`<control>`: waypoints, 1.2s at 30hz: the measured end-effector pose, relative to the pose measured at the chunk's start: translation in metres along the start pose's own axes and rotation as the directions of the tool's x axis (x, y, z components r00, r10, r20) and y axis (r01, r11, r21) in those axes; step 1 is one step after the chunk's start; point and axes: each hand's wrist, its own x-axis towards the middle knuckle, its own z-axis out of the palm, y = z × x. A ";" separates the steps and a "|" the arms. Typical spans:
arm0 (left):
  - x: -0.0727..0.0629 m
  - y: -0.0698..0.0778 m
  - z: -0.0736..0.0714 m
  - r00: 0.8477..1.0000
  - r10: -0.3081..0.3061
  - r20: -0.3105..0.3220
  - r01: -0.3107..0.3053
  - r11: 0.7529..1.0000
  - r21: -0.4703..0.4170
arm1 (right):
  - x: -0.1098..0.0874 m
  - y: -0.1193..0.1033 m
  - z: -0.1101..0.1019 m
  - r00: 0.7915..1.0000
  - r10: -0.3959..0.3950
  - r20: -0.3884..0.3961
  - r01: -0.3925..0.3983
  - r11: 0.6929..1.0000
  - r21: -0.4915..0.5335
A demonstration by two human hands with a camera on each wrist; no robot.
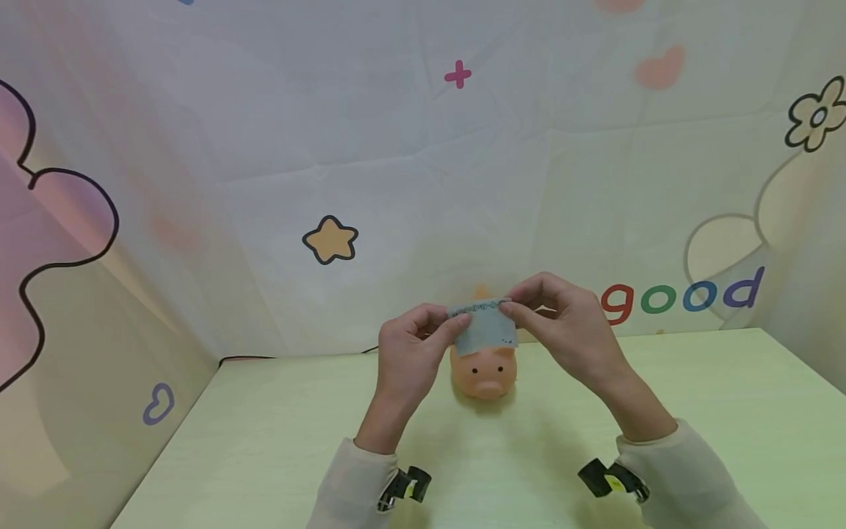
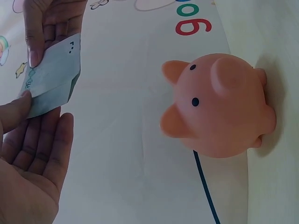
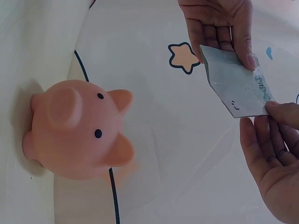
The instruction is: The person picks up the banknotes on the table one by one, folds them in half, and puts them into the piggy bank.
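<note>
Between both hands a folded banknote (image 1: pixel 485 329) is held up, pale blue-green with dark markings along its upper edge. My left hand (image 1: pixel 413 349) pinches its left edge between thumb and fingers. On the opposite side my right hand (image 1: pixel 571 330) pinches the upper right corner. Just behind and below the note stands an orange-pink piggy bank (image 1: pixel 485 375), upright on the table, snout toward me. Its top is partly covered by the note in the head view. In the left wrist view the piggy bank (image 2: pixel 224 107) shows ears, eyes and feet, apart from the hands.
A pale yellow-green table (image 1: pixel 277 441) carries the piggy bank near its back edge. Behind rises a white printed cloth (image 1: pixel 396 191) with a star and the word "good". A dark cord (image 1: pixel 247 358) runs along the table's back edge at left.
</note>
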 end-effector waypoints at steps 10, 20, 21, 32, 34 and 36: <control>0.000 -0.001 -0.001 1.000 0.022 0.015 -0.021 0.999 -0.035 | 0.001 0.000 0.000 1.000 0.008 -0.001 -0.008 1.000 -0.008; 0.000 0.001 -0.002 1.000 0.017 -0.014 -0.017 0.999 -0.039 | 0.000 -0.001 -0.001 1.000 0.029 0.006 -0.029 0.999 -0.029; 0.000 0.001 -0.002 1.000 0.020 -0.020 -0.021 0.999 -0.041 | 0.000 -0.001 -0.001 1.000 0.029 0.007 -0.029 0.999 -0.029; -0.001 0.001 -0.002 1.000 0.016 0.000 -0.016 0.998 -0.055 | 0.000 0.001 -0.001 1.000 0.003 0.006 -0.003 0.999 -0.034; -0.001 0.001 -0.002 1.000 0.009 0.006 -0.009 0.998 -0.061 | 0.000 0.001 -0.001 1.000 0.004 0.005 -0.004 0.999 -0.035; -0.001 0.000 -0.001 1.000 -0.003 0.014 0.004 0.998 -0.060 | 0.000 0.001 -0.001 1.000 0.007 0.003 -0.007 0.999 -0.035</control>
